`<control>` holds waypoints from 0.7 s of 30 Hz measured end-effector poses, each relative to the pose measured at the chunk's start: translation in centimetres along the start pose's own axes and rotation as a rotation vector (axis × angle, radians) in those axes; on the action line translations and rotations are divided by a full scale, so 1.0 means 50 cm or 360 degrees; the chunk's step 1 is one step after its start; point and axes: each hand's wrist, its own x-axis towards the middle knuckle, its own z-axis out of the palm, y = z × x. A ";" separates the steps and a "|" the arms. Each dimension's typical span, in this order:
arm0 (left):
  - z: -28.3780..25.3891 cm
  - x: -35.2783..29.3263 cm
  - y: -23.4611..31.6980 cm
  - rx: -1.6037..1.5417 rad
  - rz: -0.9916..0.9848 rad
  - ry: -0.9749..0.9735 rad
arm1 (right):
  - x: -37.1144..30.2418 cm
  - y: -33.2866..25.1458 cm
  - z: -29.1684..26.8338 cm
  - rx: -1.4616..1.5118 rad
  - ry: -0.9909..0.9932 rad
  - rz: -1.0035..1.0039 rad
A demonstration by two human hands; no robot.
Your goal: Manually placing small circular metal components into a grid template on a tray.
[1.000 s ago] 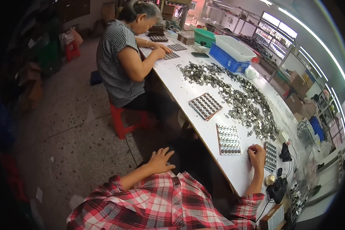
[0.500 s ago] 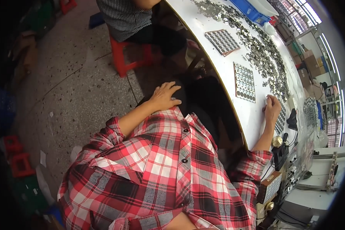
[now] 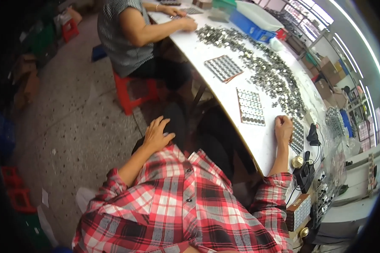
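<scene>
My left hand [image 3: 157, 134] lies on my dark trouser leg with its fingers stretched and spread, holding nothing. On the white table, my right hand [image 3: 283, 127] is closed, fingers curled in toward the thumb. Whatever may be in its fingertips is hidden or too small to name. Left of this hand lies a flat rectangular tray [image 3: 251, 107] set with rows of small round metal pieces. Just to its right is another such tray [image 3: 297, 137], partly covered by the hand. Beyond them spreads a long heap of small shiny metal parts [image 3: 257, 59].
A third tray [image 3: 223, 68] lies farther along the white table [image 3: 264, 145]. A blue bin [image 3: 251, 27] stands at the far end. A co-worker [image 3: 131, 38] sits on a red stool [image 3: 133, 92], hands over the table. Black cabled devices [image 3: 304, 175] sit at the right edge.
The view has tilted up, bringing the co-worker's arms and hands into sight. My right hand's fingers have curled in more beside the tray. My left hand still rests on my leg.
</scene>
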 end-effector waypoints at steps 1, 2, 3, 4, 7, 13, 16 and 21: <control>-0.005 -0.004 0.005 0.0016 -0.0008 0.0001 | -0.001 -0.005 0.000 -0.0014 -0.0012 0.0008; -0.009 -0.012 0.010 0.0028 -0.0021 -0.0003 | -0.008 -0.016 -0.002 -0.0033 -0.0031 0.0017; -0.010 -0.011 0.009 0.0038 0.0011 0.0002 | -0.006 -0.020 -0.004 -0.0027 -0.0001 0.0031; -0.011 -0.014 0.008 0.0022 0.0016 0.0022 | -0.003 -0.022 -0.004 0.0014 -0.0021 0.0070; -0.015 -0.018 0.007 0.0017 0.0016 0.0033 | 0.002 -0.010 -0.001 0.0151 -0.0034 0.0140; 0.007 0.042 -0.031 -0.0257 0.0101 0.0305 | -0.001 -0.016 -0.005 0.0633 -0.0064 0.0404; -0.017 0.163 -0.022 -0.0415 0.0200 0.0467 | -0.003 -0.006 -0.007 0.0754 -0.0075 0.0420; -0.046 0.387 0.027 -0.0874 0.0125 0.0118 | -0.002 0.008 -0.002 0.0718 -0.0118 0.0457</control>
